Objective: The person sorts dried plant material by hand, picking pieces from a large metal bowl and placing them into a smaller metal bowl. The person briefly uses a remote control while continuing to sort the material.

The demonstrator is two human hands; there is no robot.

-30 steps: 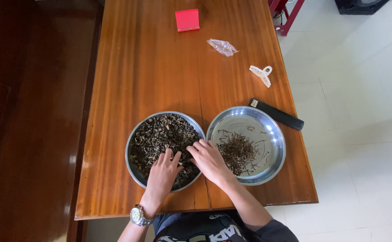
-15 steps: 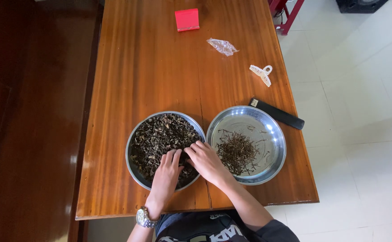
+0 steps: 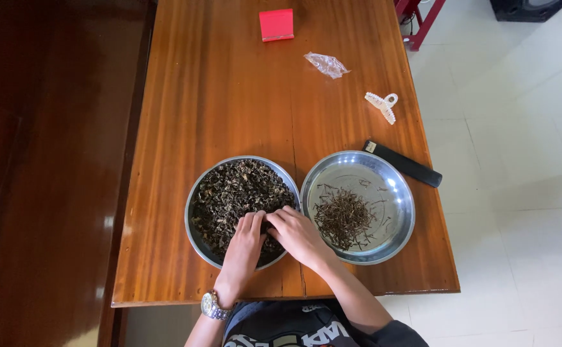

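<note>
Head view: we judge sorting underway; left hand (image 3: 243,239) and right hand (image 3: 299,232) together, fingers picking in the leaves (image 3: 236,193) at tabletop's near edge; next, pinch a stem.

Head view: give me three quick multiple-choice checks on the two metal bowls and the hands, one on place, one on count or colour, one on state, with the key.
1. Where do both hands work?
A. in the left bowl of dark dried leaves
B. in the right bowl
C. on the bare table

2. What colour is the small box at the table's far end?
A. blue
B. red
C. green

3. How full is the right bowl?
A. heaped to the rim
B. empty
C. a small pile of thin stems, much bare metal

Key: 1 A, the left hand and right hand rest together in the left bowl. 2 B, the box is plainly red. 3 C, the right bowl holds only a loose pile of stems with shiny metal around it.
</note>
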